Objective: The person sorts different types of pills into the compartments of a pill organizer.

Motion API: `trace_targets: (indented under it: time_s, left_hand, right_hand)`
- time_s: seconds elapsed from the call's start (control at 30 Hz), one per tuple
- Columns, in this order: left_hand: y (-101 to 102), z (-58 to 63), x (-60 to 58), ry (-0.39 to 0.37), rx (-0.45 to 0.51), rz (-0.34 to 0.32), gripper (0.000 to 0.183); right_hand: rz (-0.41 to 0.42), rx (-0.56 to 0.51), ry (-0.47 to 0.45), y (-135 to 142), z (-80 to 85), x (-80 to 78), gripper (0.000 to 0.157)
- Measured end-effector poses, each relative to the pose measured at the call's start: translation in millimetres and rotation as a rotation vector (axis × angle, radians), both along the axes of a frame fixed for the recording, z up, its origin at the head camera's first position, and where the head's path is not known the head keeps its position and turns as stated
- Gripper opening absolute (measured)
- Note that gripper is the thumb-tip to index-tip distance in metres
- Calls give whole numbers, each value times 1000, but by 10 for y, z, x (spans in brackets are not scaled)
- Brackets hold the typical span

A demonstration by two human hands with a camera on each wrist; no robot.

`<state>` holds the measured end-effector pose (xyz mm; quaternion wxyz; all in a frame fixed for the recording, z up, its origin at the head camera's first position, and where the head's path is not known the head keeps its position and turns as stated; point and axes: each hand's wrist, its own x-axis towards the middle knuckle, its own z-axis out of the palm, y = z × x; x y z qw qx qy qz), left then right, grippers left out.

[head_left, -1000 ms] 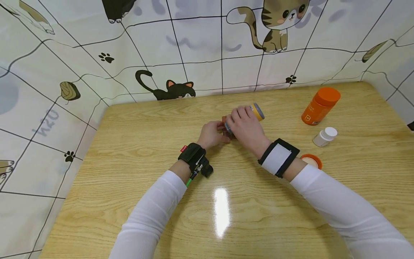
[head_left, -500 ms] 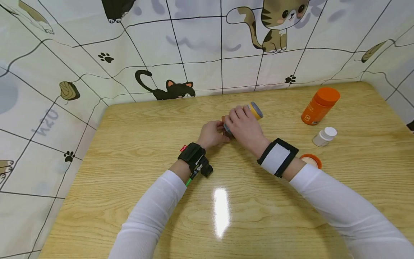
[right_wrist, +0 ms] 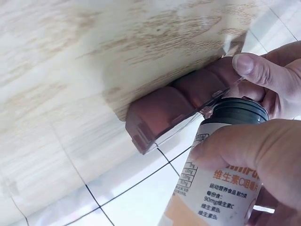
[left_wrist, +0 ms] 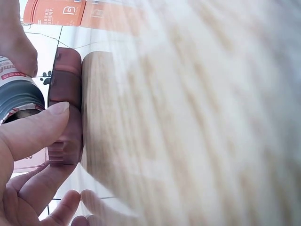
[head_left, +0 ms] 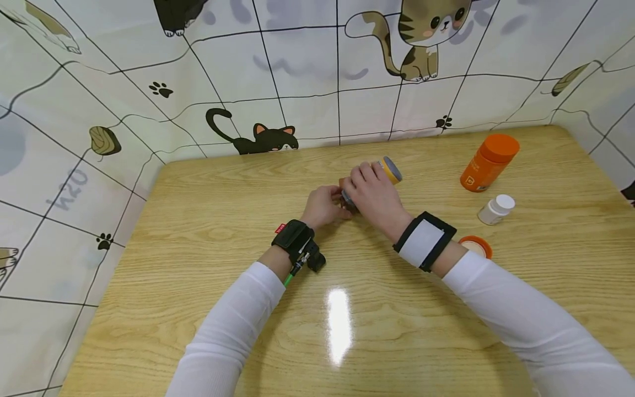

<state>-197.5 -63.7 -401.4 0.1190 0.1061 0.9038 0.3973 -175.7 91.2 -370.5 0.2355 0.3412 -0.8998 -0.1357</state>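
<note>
My left hand point(head_left: 321, 207) holds a reddish-brown see-through pill organizer point(left_wrist: 66, 87) on the table, its thumb and fingers on opposite sides. Several compartments in a row show in the right wrist view. In my right hand point(head_left: 374, 196) is a vitamin C bottle point(right_wrist: 225, 197) with a white and orange label, tilted so its dark threaded neck point(right_wrist: 237, 110) points down to the organizer. The bottle's mouth is uncapped, with a torn seal around its rim in the left wrist view. Whether tablets are coming out is hidden by the hands.
A big orange bottle point(head_left: 488, 164) with its cap on stands at the back right. Closer to me is a small white bottle point(head_left: 496, 209). An orange lid point(head_left: 481, 243) lies partly behind my right forearm. A cat-print sheet point(head_left: 307, 71) rises behind the wooden table point(head_left: 223, 220).
Both hands keep nearly the same place and grip. The bottle in my right hand has tipped very slightly, showing a little more of its grey end.
</note>
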Motion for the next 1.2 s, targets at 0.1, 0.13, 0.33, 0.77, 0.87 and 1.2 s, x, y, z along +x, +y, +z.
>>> trace_targets:
  time_s: [0.1,0.13,0.33,0.77,0.87,1.2]
  left_hand:
    - [5,-2,2,-13,13,0,53]
    - [7,-2,3,-16,19,-2,53]
    - [8,-2,9,-18,26,-5,49]
    - [22,21,18,-12,-9,-8,51]
    - [20,21,15,-11,-25,-5,53]
    - [18,41,18,-20,-42,16,53]
  right_hand:
    - [-16,-25,-39,21,11,7,29]
    - [-18,-34,-50,27,13,9,29]
    - [-23,-80,-68,69,10,16,25]
    - [-94,-630,-517,316,304,125,50]
    - [-65,-858,-689,400,344,195,51]
    - [-67,-985,-861,424,134,470,54]
